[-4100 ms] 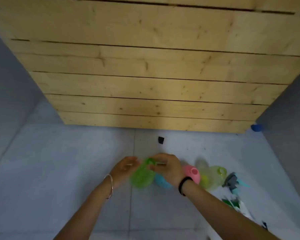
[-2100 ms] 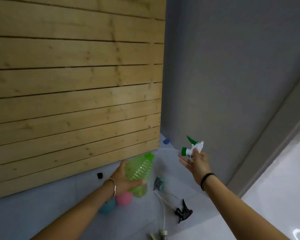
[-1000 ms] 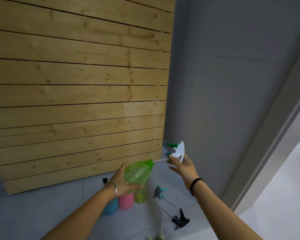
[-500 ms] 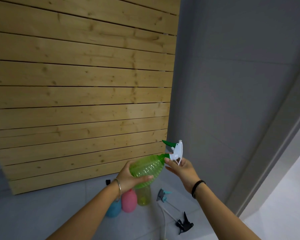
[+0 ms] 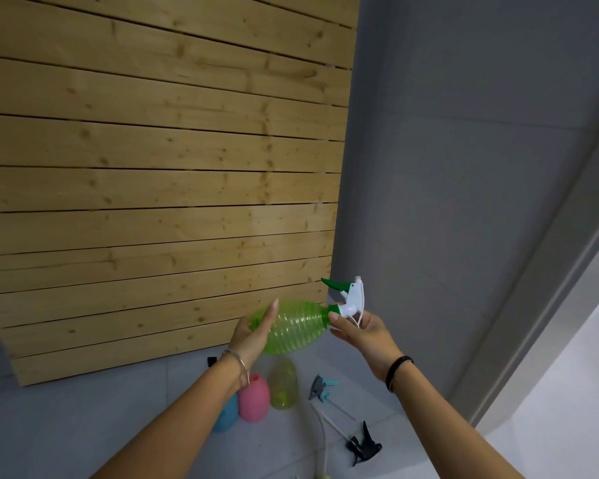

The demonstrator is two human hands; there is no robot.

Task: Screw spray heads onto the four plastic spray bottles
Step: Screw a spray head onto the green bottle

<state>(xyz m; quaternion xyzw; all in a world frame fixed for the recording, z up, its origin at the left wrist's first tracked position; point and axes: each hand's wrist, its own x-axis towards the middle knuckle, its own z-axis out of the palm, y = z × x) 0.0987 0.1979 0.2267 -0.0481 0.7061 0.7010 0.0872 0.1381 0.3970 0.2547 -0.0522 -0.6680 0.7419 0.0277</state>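
Note:
My left hand (image 5: 253,331) grips a ribbed green bottle (image 5: 294,328), held sideways in the air with its neck pointing right. A white spray head with a green trigger (image 5: 348,300) sits at that neck, and my right hand (image 5: 360,331) pinches its collar. On the floor below stand a pink bottle (image 5: 255,399), a yellow bottle (image 5: 284,385) and a blue bottle (image 5: 227,418), the blue one partly behind my left forearm. Two loose spray heads lie there: a grey-teal one (image 5: 320,387) and a black one (image 5: 363,445) with a long tube.
A wooden slat panel (image 5: 159,174) leans against the wall behind the bottles. A grey wall (image 5: 446,167) and a door frame (image 5: 540,271) rise on the right. A small black object (image 5: 211,361) lies at the panel's foot.
The head's tube has gone into the green bottle and the head has come up against the neck. Both hands have drawn together, and the bottle has tipped closer to level.

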